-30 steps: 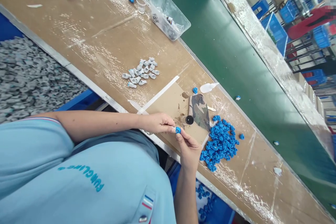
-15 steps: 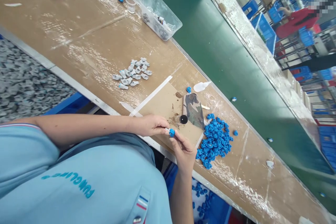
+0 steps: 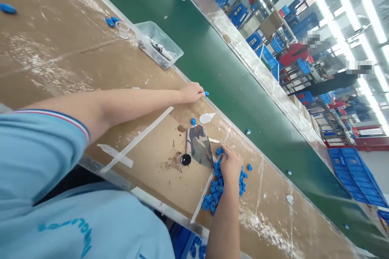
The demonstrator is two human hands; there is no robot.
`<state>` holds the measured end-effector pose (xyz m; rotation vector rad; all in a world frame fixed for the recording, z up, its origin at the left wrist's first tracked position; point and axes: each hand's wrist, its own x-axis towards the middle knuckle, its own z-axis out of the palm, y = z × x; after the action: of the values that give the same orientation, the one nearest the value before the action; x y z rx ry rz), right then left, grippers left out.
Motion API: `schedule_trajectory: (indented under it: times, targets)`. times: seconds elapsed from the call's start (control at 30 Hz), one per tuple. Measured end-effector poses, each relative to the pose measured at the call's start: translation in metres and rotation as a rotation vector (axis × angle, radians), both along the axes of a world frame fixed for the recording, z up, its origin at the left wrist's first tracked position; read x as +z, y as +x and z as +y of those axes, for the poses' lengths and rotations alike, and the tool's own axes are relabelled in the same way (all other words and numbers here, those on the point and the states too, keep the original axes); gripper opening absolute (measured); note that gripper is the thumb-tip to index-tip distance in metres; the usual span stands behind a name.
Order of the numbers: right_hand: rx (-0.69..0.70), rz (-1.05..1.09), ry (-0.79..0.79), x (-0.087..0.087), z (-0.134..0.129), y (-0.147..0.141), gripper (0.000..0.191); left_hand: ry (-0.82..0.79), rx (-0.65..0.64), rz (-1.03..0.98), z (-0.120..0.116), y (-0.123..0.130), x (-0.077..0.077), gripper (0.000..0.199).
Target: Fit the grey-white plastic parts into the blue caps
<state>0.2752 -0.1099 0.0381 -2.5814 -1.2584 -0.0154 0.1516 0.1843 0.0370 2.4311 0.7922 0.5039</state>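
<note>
My left hand (image 3: 192, 92) is stretched out to the edge of the green belt, its fingers closed on a small blue and white part (image 3: 206, 94). Over the pile of blue parts (image 3: 215, 188) is my right hand (image 3: 231, 163), its fingertips near a blue piece (image 3: 219, 151) at the top of the pile; whether they grip it is unclear. Left of the pile lie a camouflage-patterned pad (image 3: 199, 145) and a small cup of black liquid (image 3: 185, 159). A white bottle (image 3: 207, 117) and a single blue part (image 3: 193, 121) sit above the pad.
A clear plastic box (image 3: 159, 44) with small items stands by the green belt (image 3: 225, 73). Blue and white parts (image 3: 248, 131) are spaced along the belt. White tape (image 3: 138, 139) marks the brown tabletop. People and blue crates (image 3: 355, 174) are in the background.
My hands have moved apart from in front of my body. The left went forward to the belt with the blue and white part; the right went to the blue pile. The view has shifted.
</note>
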Motion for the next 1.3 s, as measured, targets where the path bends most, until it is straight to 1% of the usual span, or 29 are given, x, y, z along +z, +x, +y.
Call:
schedule_trajectory:
  times: [0.1,0.2,0.27,0.33,0.43,0.5,0.57,0.63,0.7,0.77,0.87,0.93,0.97,1.03,1.1,1.2,1.3]
  targets:
    - [0.038,0.089,0.002,-0.007,0.001,0.007,0.032,0.062,0.076,0.182,0.013,0.035,-0.002,0.034]
    - [0.025,0.116,0.067,-0.011,-0.001,0.011,0.028,0.062,0.097,0.211,0.017,0.057,-0.005,0.033]
    - [-0.006,0.132,0.136,-0.011,-0.004,0.011,0.027,0.058,0.106,0.225,0.016,0.065,-0.008,0.033]
    - [-0.045,0.156,0.217,-0.01,-0.008,0.009,0.028,0.058,0.104,0.225,0.015,0.068,-0.01,0.034]
    - [-0.093,0.221,0.33,-0.007,-0.016,-0.002,0.037,0.066,0.086,0.212,0.014,0.062,-0.008,0.033]
    - [-0.111,0.337,0.415,-0.003,-0.021,-0.014,0.041,0.077,0.072,0.206,0.013,0.048,-0.003,0.034]
    - [-0.14,0.581,0.558,0.001,-0.026,-0.031,0.039,0.089,0.046,0.202,0.01,0.026,0.003,0.037]
    - [-0.173,0.878,0.706,0.006,-0.029,-0.048,0.035,0.102,-0.004,0.181,0.005,-0.007,0.009,0.041]
    - [-0.184,1.072,0.789,0.01,-0.031,-0.063,0.032,0.111,-0.05,0.139,-0.003,-0.049,0.011,0.043]
    - [-0.176,1.146,0.821,0.011,-0.034,-0.075,0.03,0.104,-0.036,0.098,-0.011,-0.096,0.011,0.041]
    - [-0.166,1.131,0.829,0.008,-0.041,-0.088,0.029,0.081,0.086,0.048,-0.022,-0.163,0.007,0.04]
    - [-0.179,1.08,0.832,0.004,-0.045,-0.094,0.028,0.071,0.192,0.031,-0.028,-0.196,0.004,0.038]
    - [-0.186,1.061,0.835,0.003,-0.046,-0.096,0.029,0.067,0.244,0.028,-0.031,-0.208,0.003,0.036]
    - [-0.18,1.039,0.82,0.001,-0.048,-0.101,0.031,0.052,0.32,0.038,-0.033,-0.221,0.002,0.032]
    - [-0.151,1.01,0.784,0.003,-0.047,-0.106,0.033,0.037,0.334,0.054,-0.034,-0.222,0.002,0.025]
    - [-0.105,0.927,0.731,0.009,-0.045,-0.116,0.037,0.027,0.238,0.069,-0.037,-0.207,0.004,0.019]
    - [-0.099,0.917,0.736,0.016,-0.044,-0.126,0.038,0.022,0.158,0.102,-0.044,-0.188,0.0,0.01]
